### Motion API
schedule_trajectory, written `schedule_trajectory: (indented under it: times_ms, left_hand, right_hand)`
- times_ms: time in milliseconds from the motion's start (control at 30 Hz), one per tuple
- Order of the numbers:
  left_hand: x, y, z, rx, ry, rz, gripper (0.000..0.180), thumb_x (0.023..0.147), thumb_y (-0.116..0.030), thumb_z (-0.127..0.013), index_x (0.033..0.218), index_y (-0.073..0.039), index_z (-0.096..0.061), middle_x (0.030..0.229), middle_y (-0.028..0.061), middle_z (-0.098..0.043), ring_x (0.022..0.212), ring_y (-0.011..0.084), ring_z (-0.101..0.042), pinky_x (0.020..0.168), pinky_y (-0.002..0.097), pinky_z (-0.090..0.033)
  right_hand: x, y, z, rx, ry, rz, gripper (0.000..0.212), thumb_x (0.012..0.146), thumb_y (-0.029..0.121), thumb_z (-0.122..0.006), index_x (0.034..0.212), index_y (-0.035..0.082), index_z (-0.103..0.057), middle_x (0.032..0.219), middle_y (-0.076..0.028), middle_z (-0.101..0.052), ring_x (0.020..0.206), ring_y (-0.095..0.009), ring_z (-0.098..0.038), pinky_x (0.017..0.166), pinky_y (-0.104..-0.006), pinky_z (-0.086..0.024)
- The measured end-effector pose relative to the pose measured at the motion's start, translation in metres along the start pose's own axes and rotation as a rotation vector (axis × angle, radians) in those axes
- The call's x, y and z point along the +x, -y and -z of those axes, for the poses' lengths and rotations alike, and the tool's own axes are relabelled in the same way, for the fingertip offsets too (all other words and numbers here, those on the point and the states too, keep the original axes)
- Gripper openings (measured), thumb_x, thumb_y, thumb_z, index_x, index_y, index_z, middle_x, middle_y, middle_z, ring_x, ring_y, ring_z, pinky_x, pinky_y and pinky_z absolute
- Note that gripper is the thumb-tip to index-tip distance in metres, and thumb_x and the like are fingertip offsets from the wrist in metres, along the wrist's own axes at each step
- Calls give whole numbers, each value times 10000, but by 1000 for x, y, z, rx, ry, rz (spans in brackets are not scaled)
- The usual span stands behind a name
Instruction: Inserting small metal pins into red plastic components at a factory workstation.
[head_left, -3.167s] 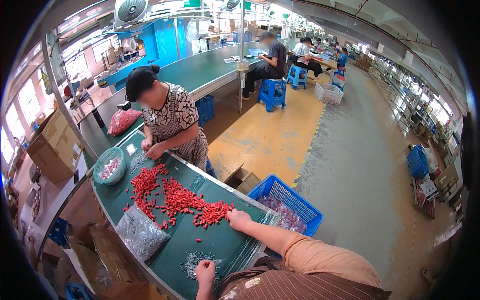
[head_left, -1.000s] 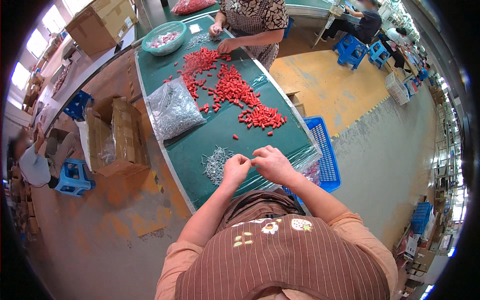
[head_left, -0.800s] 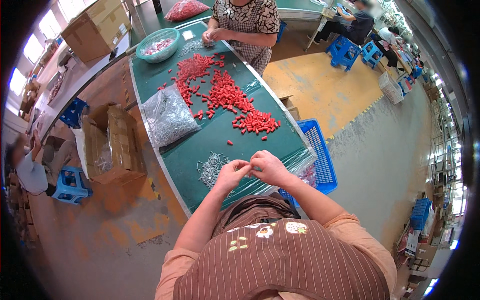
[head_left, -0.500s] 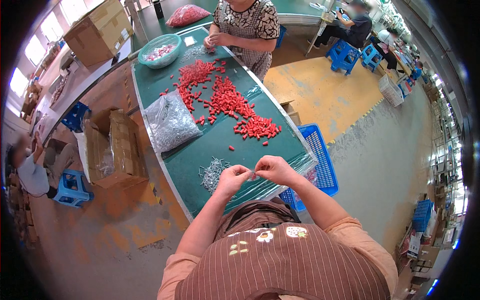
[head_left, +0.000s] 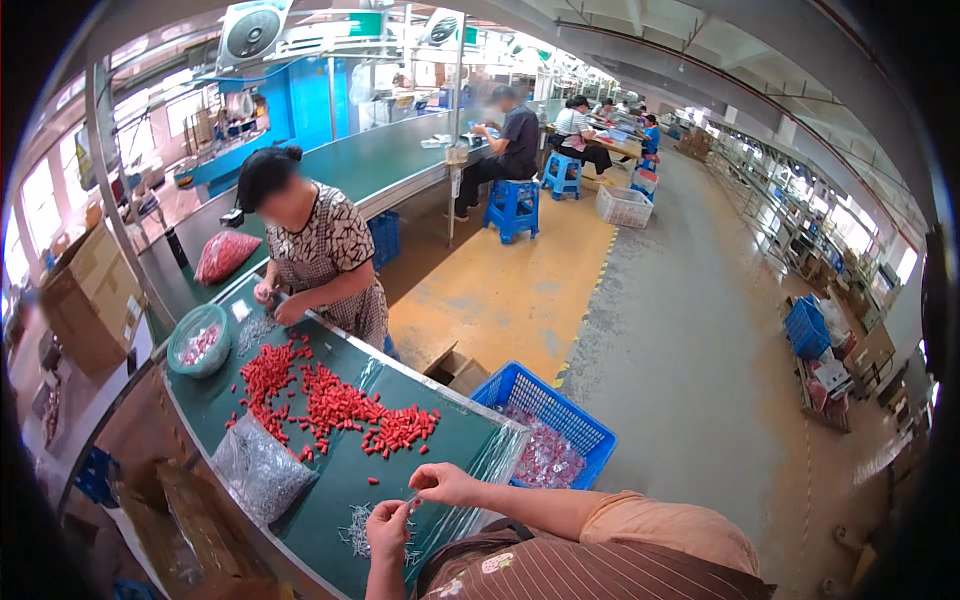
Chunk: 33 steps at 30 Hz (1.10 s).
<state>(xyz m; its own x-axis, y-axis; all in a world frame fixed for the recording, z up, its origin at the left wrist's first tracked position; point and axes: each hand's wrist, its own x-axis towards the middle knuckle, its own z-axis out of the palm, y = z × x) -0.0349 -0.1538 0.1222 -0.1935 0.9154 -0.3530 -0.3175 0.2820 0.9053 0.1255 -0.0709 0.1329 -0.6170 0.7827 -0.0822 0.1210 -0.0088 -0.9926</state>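
My left hand (head_left: pixel 387 528) and my right hand (head_left: pixel 443 484) meet fingertip to fingertip above the near end of the green table (head_left: pixel 330 490). Both are closed in a pinch, and a tiny item between them is too small to make out. Just beside my left hand lies a loose heap of thin silvery metal pins (head_left: pixel 356 532), partly hidden by that hand. Farther up the table spread many small red cylindrical pieces (head_left: pixel 340 402). One lone red piece (head_left: pixel 373 481) sits apart, close to my hands. A clear bag of metal pins (head_left: pixel 258 468) rests at the table's left edge.
On the right, a blue plastic basket (head_left: pixel 590 430) holds red-and-clear packets. A co-worker (head_left: pixel 318 250) handles small parts across the table, near a green bowl (head_left: pixel 198 342). Open cardboard boxes (head_left: pixel 185 525) stand at left. Blue stools (head_left: pixel 513 208) and seated people are farther back.
My view has tilted up and swung right, so the table now appears lower and farther left. My hands remain pinched together over the same end of the table.
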Motion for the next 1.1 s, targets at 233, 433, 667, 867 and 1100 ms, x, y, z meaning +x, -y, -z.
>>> schedule_trajectory:
  times_ms: [233,433,667,867,1100]
  left_hand:
    - [1,3,1,-63,7,-50,36,810,-60,-618,814,-29,-599,675,16,-579,427,44,-431,350,173,-326]
    - [3,2,-1,8,-40,-74,30,814,-53,-603,824,-42,-576,636,2,-531,399,43,-386,337,183,-289]
    - [8,11,2,-88,9,-24,42,812,-55,-606,820,-20,-584,674,27,-570,419,63,-447,341,189,-330]
    - [7,12,1,-66,29,-28,40,814,-55,-604,820,-30,-574,654,15,-544,416,56,-423,340,189,-311]
    - [9,14,2,-25,0,-55,46,813,-57,-610,807,-31,-573,614,-7,-510,404,49,-397,336,192,-284]
  right_hand:
    - [3,-1,5,-19,-23,41,182,731,18,-606,907,8,-556,782,-53,-610,723,-108,-567,668,-255,-469]
    - [1,-6,9,8,-46,23,187,768,71,-627,936,5,-578,832,-47,-618,761,-104,-574,699,-252,-468]
    - [-6,-9,12,-204,-38,-22,179,779,180,-626,853,18,-611,751,-39,-618,709,-109,-554,672,-271,-452]
    - [-5,-11,8,-146,-28,0,154,766,162,-618,817,19,-600,724,-41,-615,686,-105,-548,649,-264,-449]
    - [-3,-5,4,-189,-3,22,150,761,159,-618,809,19,-598,735,-52,-606,711,-119,-567,673,-262,-456]
